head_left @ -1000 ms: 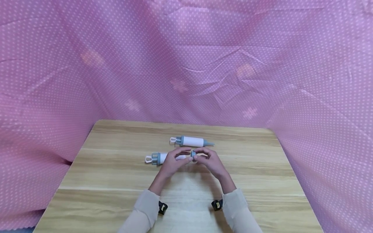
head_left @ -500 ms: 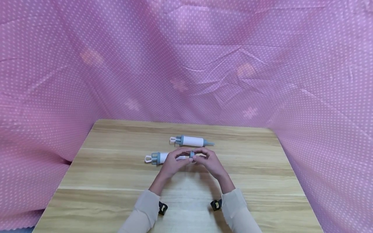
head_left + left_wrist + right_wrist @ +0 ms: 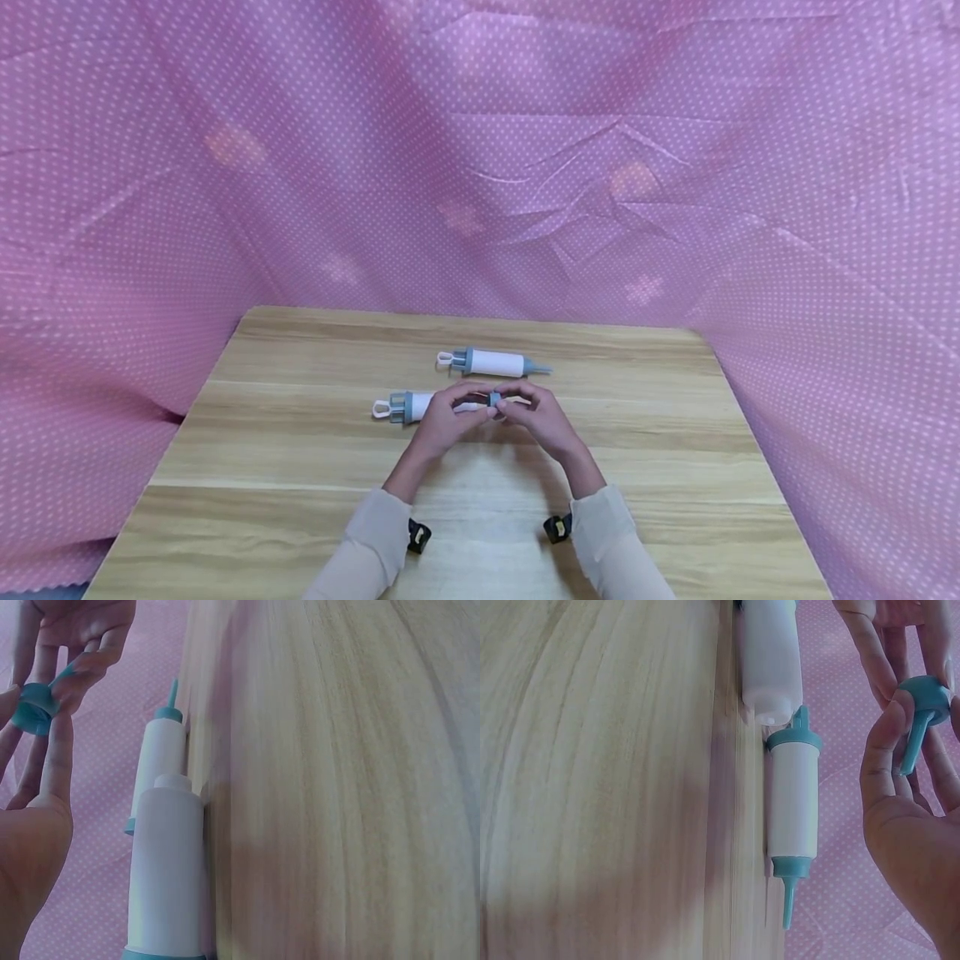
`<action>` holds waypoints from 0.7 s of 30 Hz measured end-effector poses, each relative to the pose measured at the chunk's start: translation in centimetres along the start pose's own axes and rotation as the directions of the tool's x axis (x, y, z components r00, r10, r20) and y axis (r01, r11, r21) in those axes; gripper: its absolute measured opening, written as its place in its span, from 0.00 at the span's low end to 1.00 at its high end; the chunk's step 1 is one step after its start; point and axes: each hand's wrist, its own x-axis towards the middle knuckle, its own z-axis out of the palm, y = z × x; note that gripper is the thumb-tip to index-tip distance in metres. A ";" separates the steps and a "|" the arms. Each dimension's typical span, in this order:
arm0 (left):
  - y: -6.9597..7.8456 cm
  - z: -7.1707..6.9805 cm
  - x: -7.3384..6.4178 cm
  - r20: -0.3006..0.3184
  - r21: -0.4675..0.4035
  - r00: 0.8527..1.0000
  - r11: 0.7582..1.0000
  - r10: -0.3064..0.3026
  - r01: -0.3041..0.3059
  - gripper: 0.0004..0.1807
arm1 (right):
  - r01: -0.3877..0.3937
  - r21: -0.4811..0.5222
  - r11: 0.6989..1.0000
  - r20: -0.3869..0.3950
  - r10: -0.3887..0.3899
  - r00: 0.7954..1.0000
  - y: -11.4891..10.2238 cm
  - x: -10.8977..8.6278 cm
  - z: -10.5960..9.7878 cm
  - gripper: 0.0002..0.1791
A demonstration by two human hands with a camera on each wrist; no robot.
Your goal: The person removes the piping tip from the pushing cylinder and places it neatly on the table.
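Between the fingertips of both hands is a small teal nozzle cap (image 3: 924,697) with a thin spout, held above the table. My left hand (image 3: 442,417) pinches it by the rim on its open side, which shows hollow in the left wrist view (image 3: 34,718). From the spout side my right hand (image 3: 547,421) grips it with thumb and fingers. Just behind the left hand lies a white syringe-like tube (image 3: 166,874) with a bare white neck, a teal collar and a white loop handle (image 3: 382,409).
Farther back lies a second white syringe-like tube (image 3: 498,363), its teal nozzle fitted and pointing right. Both rest on a wood-grain table (image 3: 300,467). Pink dotted cloth (image 3: 480,167) hangs behind and at the sides.
The nozzle cap has shifted slightly left and turned a little between the fingers. Both hands stay almost in place, and the two tubes lie as before.
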 end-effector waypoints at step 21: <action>0.3 -0.2 0.4 -0.042 0.018 0.999 1.000 -0.011 0.012 0.18 | -0.014 -0.005 1.000 -0.034 0.014 0.999 0.3 -0.6 -1.6 0.18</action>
